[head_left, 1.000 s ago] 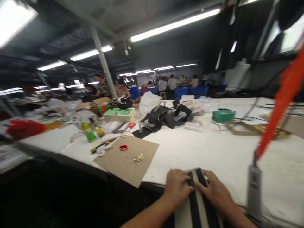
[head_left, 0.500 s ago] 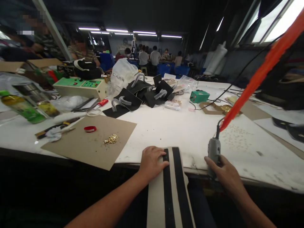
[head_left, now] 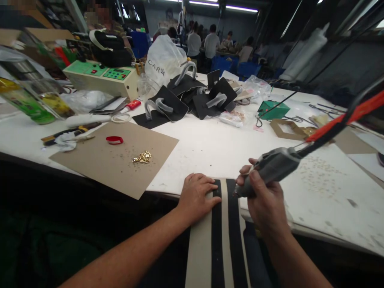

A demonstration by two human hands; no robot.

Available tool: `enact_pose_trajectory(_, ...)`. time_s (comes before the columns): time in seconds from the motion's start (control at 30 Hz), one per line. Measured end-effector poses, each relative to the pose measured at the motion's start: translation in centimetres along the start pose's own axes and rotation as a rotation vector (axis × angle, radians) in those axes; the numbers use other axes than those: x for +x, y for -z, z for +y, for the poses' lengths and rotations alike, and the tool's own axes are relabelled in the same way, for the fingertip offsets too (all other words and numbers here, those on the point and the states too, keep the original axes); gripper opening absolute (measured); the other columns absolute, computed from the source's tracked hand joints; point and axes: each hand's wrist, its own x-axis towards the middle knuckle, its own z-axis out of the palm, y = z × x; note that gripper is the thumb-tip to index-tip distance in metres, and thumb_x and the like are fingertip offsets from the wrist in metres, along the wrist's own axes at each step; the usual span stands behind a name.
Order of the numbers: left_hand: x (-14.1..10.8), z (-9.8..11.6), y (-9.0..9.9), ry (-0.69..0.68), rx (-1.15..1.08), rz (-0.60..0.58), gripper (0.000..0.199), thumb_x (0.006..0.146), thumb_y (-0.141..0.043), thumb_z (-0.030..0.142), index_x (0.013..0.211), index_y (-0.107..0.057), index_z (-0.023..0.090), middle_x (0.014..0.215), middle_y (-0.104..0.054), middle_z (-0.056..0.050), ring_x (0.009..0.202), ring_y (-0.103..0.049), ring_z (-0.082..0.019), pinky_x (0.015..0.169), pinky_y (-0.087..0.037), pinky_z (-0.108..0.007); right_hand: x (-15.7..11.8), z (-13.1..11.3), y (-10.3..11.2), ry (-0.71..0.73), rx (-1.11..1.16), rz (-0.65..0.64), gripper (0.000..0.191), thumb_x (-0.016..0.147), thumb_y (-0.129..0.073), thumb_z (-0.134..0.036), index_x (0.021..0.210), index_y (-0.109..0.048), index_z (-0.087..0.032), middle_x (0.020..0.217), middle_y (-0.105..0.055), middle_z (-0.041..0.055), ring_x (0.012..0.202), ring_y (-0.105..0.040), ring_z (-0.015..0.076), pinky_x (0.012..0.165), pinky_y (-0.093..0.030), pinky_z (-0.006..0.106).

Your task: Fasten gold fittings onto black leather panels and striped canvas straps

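The person's right hand (head_left: 267, 200) is wrapped around a grey handheld tool (head_left: 270, 170), its tip over the striped panel (head_left: 225, 236). The left hand (head_left: 198, 198) lies flat on that panel's upper end, left of the tool. An orange strip (head_left: 348, 118) and a dark cable run up and right from the grip. Left beyond the left hand, brown card (head_left: 117, 160) bears gold metal pieces (head_left: 143, 157) and a red band (head_left: 114, 140); farther off sit black pieces (head_left: 187, 96) and a green box (head_left: 273, 109).

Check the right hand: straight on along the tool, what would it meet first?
The tool in the right hand would likely meet the nearest black stripe on the striped panel; its tip may be touching, depth is unclear.
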Motion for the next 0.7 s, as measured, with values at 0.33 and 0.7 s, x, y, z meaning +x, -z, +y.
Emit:
enact_pose_trajectory(0.33, 0.7, -0.5, 0.1, -0.032, 0.093, -0.022, 0.030, 0.082, -0.083, 0.043, 0.109, -0.079, 0.033, 0.126, -0.073, 0.003, 0.125, -0.058, -0.030, 0.115, -0.036, -0.054, 3.8, 0.2, 4.5, -0.119, -0.863, -0.004, 0.065, 0.086, -0.067, -0.067, 0.124, -0.066, -0.014, 0.099, -0.070, 0.0101, 0.090, -0.064, 0.0262, 0.086, -0.053, 0.042)
enact_pose_trajectory(0.7, 1.3, -2.6, -0.7, -0.217, 0.219, 0.070, 0.032, 0.086, -0.076, 0.054, 0.114, -0.076, 0.038, 0.126, -0.073, 0.005, 0.119, -0.064, -0.032, 0.105, -0.045, -0.057, 5.4, 1.0, 16.1, -0.011, -0.902, 0.089, 0.064, 0.098, -0.047, -0.065, 0.134, -0.069, -0.018, 0.134, -0.065, 0.0110, 0.122, -0.062, 0.0250, 0.106, -0.049, 0.038)
